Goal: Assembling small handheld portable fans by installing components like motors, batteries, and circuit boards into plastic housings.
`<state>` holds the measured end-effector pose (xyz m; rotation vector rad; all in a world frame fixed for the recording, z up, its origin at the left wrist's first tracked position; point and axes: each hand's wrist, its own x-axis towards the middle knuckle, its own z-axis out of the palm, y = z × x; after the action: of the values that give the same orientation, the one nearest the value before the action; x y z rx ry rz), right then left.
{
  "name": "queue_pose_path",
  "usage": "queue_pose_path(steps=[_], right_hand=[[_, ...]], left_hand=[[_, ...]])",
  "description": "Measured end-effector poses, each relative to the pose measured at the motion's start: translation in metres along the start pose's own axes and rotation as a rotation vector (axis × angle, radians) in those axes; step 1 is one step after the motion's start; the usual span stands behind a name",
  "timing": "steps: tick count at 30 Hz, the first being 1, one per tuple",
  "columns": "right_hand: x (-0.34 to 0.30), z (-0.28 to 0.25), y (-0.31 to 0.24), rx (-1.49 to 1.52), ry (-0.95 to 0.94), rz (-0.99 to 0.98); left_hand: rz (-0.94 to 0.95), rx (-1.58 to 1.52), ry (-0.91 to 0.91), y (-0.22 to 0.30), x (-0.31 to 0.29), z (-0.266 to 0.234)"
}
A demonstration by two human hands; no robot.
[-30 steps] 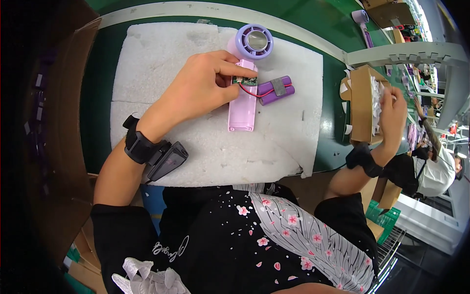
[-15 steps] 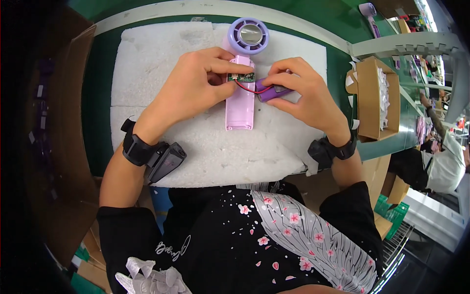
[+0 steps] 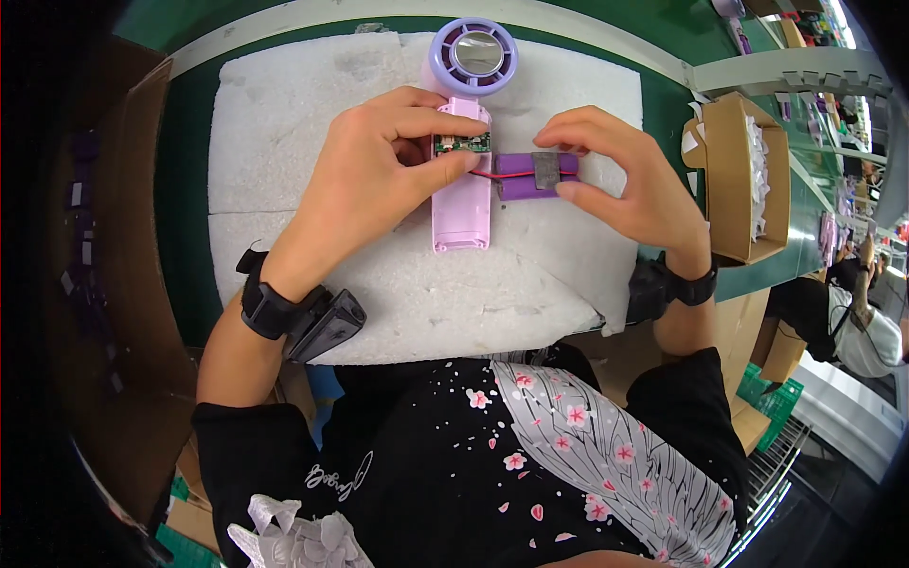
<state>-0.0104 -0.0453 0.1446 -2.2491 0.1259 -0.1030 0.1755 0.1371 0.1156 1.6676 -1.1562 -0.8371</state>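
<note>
A handheld fan lies face up, its round lavender head at the far end and its open pink handle shell toward me. A green circuit board sits in the upper part of the shell. My left hand pinches that board, forefinger along its far edge and thumb along its near edge. From under the thumb, red and dark wires run right to a purple battery pack with a grey patch. My right hand curves around the pack's right end with fingers apart, the thumb tip at its near edge.
A white foam sheet lies under the work on the green bench. To the right stands a cardboard box with white pieces inside. A tall cardboard wall rises at the left. Another person is at the far right.
My right hand has loosened from the battery pack and shifted right. The pack now lies level beside the handle, its grey patch showing. My left hand stays at the board, thumb slid further right.
</note>
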Motion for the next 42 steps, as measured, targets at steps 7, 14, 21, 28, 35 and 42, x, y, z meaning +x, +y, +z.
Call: queue_pose_path(steps=[7,14,21,28,35,42], right_hand=[[-0.001,0.000,0.007,0.067,-0.046,0.169],[-0.001,0.022,0.005,-0.057,0.037,0.155],[-0.002,0.030,0.006,-0.109,0.134,0.161],[-0.003,0.022,0.004,-0.027,0.073,0.090],[0.003,0.032,0.007,-0.256,0.100,-0.191],[-0.002,0.024,-0.001,-0.081,0.069,-0.146]], left_hand=[[-0.052,-0.031,0.008,0.005,-0.004,-0.001],[-0.024,-0.011,0.065,0.005,-0.008,0.005],[-0.027,-0.001,0.056,0.007,-0.007,0.006],[-0.015,-0.027,0.046,0.006,-0.008,0.004],[0.084,-0.031,0.053,0.002,-0.004,-0.001],[0.097,0.002,-0.003,0.001,-0.001,-0.007]])
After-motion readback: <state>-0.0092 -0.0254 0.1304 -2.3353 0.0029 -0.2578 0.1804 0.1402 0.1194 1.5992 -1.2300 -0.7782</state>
